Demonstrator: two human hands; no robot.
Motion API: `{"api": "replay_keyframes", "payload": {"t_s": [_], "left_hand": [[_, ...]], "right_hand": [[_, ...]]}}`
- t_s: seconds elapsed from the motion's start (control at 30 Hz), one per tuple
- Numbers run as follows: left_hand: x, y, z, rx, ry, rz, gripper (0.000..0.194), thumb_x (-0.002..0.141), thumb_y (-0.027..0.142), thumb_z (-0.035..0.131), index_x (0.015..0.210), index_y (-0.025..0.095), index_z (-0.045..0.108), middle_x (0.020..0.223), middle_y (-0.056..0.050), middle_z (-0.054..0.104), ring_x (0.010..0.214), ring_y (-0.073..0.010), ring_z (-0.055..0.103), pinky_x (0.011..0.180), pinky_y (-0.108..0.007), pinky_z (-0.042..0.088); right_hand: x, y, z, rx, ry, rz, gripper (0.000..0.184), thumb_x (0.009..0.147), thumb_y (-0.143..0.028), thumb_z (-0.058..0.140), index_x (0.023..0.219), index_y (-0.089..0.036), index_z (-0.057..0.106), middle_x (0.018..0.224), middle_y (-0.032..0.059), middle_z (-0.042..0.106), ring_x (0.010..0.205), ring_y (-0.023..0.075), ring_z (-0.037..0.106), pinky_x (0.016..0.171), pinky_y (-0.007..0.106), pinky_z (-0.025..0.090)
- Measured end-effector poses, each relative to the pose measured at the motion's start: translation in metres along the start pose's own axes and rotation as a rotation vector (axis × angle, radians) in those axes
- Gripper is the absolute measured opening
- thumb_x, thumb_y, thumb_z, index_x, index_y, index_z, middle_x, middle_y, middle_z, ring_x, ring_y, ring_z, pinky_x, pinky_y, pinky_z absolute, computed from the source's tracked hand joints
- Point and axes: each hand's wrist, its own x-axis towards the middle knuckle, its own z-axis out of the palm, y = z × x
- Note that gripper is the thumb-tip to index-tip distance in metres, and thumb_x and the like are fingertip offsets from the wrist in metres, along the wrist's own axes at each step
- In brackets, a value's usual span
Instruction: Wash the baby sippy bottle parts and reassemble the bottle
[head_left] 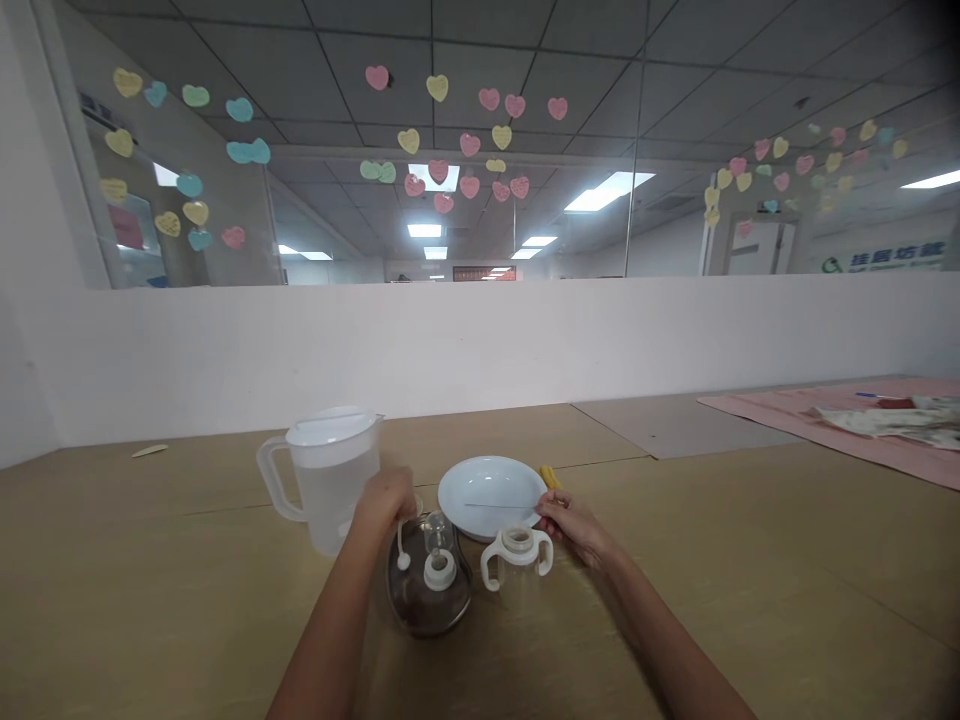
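Note:
My left hand (388,494) is closed above a dark tray (427,622), its fingertips partly hidden. A white straw (401,540) with a round weighted end hangs down from that hand. In the tray sit a white collar ring (440,571) and a clear dome-shaped cap (438,532). My right hand (574,522) pinches a thin pale rod (499,505), which reaches left across a white plate (469,475). Just in front of the plate stands a clear bottle (519,572) with two white handles and an uncovered mouth.
A lidded clear pitcher (319,490) holding liquid stands left of my left hand. A yellow object (550,477) lies behind my right hand. At the far right are a pink cloth (780,412) and a patterned cloth (900,424). A white wall (480,345) borders the table's back.

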Motion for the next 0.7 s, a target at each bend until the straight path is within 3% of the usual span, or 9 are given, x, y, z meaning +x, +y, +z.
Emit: {"api": "replay_keyframes", "payload": {"t_s": [0.17, 0.3, 0.4, 0.53, 0.7], "left_hand": [[-0.032, 0.005, -0.027, 0.042, 0.244, 0.058, 0.01, 0.056, 0.018, 0.059, 0.066, 0.015, 0.061, 0.072, -0.012, 0.066, 0.074, -0.0238, 0.061, 0.061, -0.028, 0.042], [-0.043, 0.009, -0.038, 0.0, 0.444, 0.175, 0.012, 0.066, 0.022, 0.048, 0.069, 0.016, 0.058, 0.078, -0.008, 0.064, 0.072, -0.0201, 0.058, 0.059, -0.027, 0.039], [-0.036, 0.014, -0.035, -0.199, 0.504, 0.366, 0.015, 0.071, 0.026, 0.043, 0.07, 0.016, 0.055, 0.072, -0.004, 0.062, 0.066, -0.0158, 0.055, 0.058, -0.024, 0.038], [-0.017, 0.025, -0.021, -0.454, 0.531, 0.534, 0.019, 0.076, 0.027, 0.04, 0.079, 0.017, 0.055, 0.073, -0.001, 0.061, 0.067, -0.0136, 0.054, 0.062, -0.023, 0.039], [-0.002, 0.037, -0.003, -0.53, 0.547, 0.692, 0.024, 0.08, 0.027, 0.037, 0.084, 0.016, 0.058, 0.081, -0.004, 0.063, 0.074, -0.0144, 0.055, 0.067, -0.023, 0.04]], "right_hand": [[-0.005, -0.007, -0.006, -0.068, -0.073, 0.042, 0.014, 0.06, -0.023, 0.061, 0.067, -0.015, 0.052, 0.046, -0.0032, 0.054, 0.037, 0.0041, 0.044, 0.034, 0.013, 0.028], [-0.006, -0.008, -0.009, -0.109, -0.015, 0.028, 0.017, 0.06, -0.026, 0.065, 0.067, -0.013, 0.055, 0.048, -0.0012, 0.057, 0.034, 0.0042, 0.042, 0.03, 0.014, 0.027], [-0.004, -0.01, -0.013, -0.037, 0.119, -0.025, 0.018, 0.058, -0.026, 0.069, 0.063, -0.012, 0.058, 0.047, -0.0019, 0.056, 0.033, 0.0038, 0.041, 0.029, 0.015, 0.028], [0.001, -0.012, -0.022, 0.287, 0.233, -0.104, 0.017, 0.059, -0.025, 0.071, 0.064, -0.014, 0.06, 0.054, 0.0, 0.059, 0.039, 0.0055, 0.047, 0.033, 0.015, 0.037], [0.008, -0.009, -0.035, 0.649, 0.311, -0.196, 0.016, 0.065, -0.028, 0.069, 0.073, -0.019, 0.059, 0.062, -0.001, 0.061, 0.046, 0.0076, 0.052, 0.04, 0.017, 0.047]]}}
